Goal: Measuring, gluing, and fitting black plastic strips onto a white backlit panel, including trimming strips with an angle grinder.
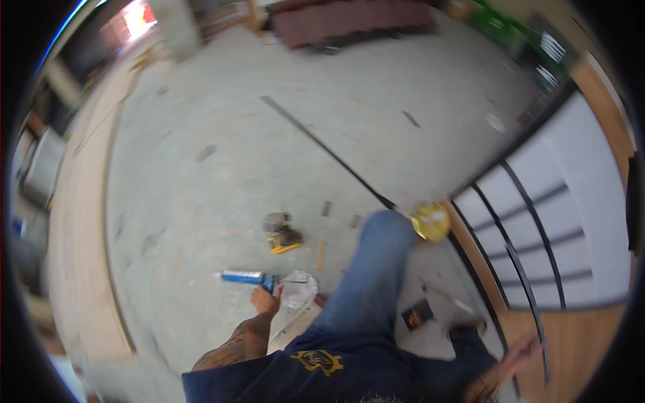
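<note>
My left hand (267,300) is closed round the handle of a caulking gun with a blue tube (243,277), low over the floor beside a crumpled white plastic bag (299,290). At the lower right, my right hand (523,354) is blurred, its fingers closed at a thin dark strip (526,289). That strip crosses the wooden edge of a panel (571,336) with white panes and dark bars. A yellow roll (431,221) stands between my knee and the panel.
A cordless power tool with a yellow base (283,240) sits on the grey floor, near a small wooden piece (321,255). A long dark strip (322,148) lies ahead. Long pale boards (87,221) run along the left. A small dark packet (417,315) lies beside my leg.
</note>
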`<state>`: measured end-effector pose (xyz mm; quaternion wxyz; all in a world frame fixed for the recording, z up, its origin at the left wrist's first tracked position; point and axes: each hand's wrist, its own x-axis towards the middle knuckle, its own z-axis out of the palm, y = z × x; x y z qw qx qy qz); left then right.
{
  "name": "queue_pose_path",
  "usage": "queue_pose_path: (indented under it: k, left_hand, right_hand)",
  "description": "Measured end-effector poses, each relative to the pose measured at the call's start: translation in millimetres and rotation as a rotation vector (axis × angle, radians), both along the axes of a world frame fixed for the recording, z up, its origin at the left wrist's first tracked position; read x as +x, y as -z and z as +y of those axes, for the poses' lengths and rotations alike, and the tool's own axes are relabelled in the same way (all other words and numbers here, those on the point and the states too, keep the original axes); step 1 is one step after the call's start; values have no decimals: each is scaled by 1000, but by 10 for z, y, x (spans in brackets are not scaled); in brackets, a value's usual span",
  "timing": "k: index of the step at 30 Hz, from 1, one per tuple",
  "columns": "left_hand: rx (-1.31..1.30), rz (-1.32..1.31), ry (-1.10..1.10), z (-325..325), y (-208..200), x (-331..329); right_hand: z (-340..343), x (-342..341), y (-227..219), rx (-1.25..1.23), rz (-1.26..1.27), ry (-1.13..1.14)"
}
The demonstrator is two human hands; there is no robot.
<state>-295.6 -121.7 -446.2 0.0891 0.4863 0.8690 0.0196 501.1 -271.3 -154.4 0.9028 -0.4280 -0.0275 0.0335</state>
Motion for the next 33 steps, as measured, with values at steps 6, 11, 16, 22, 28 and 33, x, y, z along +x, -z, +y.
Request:
queue_pose_path:
  k: [6, 11, 16, 22, 28, 33]
  left_hand:
    - [-574, -250, 294, 323, 211, -194]
    - [-959, -688, 284, 1257, -597, 41]
    - [206, -358, 1012, 2068, -3218, 1573]
    - [505, -1112, 1064, 2409, -4513, 3483]
    - [675, -1192, 1225, 2778, -4840, 4624]
    - [714, -1225, 1278, 2888, -4913, 4932]
  right_hand:
    - [709, -422, -531, 324, -152, -327]
    - [720, -499, -828, 350, -185, -280]
    - [735, -392, -1039, 314, -244, -221]
    - [1282, -361, -1236, 324, -156, -200]
    - [1573, -589, -1614, 259, 28, -160]
    - [1532, -500, -1778, 233, 5, -146]
